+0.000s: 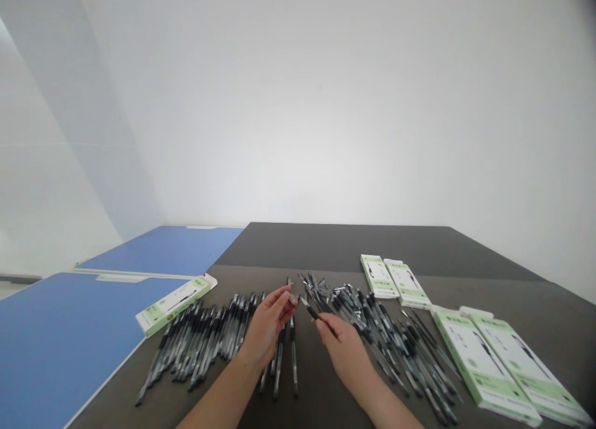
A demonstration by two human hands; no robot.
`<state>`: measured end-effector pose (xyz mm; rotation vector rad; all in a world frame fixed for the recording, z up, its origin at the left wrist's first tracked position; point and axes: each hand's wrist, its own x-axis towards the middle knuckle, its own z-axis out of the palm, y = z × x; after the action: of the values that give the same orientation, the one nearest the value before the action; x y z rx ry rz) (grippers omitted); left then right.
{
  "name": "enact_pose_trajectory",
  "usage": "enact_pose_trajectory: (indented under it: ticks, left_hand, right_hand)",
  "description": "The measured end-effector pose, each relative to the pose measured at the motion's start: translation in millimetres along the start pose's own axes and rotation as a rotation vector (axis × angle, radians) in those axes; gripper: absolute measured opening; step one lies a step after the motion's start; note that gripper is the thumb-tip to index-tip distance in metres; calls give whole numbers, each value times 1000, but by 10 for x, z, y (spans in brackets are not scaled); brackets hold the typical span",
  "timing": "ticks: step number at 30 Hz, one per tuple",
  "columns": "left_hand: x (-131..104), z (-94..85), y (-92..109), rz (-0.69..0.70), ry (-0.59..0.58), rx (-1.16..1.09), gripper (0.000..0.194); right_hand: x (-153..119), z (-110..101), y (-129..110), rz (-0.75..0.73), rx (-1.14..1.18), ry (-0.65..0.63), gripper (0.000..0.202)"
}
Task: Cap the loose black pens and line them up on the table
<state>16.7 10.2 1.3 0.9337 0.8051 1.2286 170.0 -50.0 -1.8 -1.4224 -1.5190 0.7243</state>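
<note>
My left hand [269, 322] is closed, its fingertips pinching a small clear piece that looks like a pen cap [292, 299]. Facing it, my right hand [342, 345] grips a pen [309, 308] by its black grip, with the tip pointing up and left toward the left fingertips. Under and beside my left hand lie a few pens [293, 361]. A row of capped pens [209, 342] spreads to the left, and a looser pile of pens and parts [395, 339] lies to the right of my right hand.
A green and white box [174, 305] lies at the left beside the pens. Two more boxes [379, 276] are at the back right, and two larger-looking ones [487, 367] at the front right. Blue panels [56, 342] adjoin the dark table [344, 246] on the left.
</note>
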Motion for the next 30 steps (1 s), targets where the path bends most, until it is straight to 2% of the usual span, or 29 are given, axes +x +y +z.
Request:
enact_pose_trajectory:
  ticks: [3, 7, 16, 21, 27, 30]
  left_hand:
    - [-14, -65, -49, -46, 28, -119, 28]
    - [-10, -101, -95, -65, 13, -128, 24]
    - [-102, -19, -78, -87, -16, 148, 25]
    - [-98, -18, -91, -76, -25, 196, 28]
    - [-79, -21, -92, 24, -45, 285, 32]
    - [-78, -55, -46, 114, 10, 415, 35]
  right_hand:
    - [-15, 16, 3, -27, -150, -32, 28]
    - [-27, 23, 25, -22, -240, -57, 27]
    - [-21, 60, 71, -32, -288, -86, 28]
    - [-3, 82, 81, -39, -237, -101, 29]
    - [-5, 69, 26, -25, -179, -107, 31]
    - [3, 71, 53, -28, -144, -93, 30]
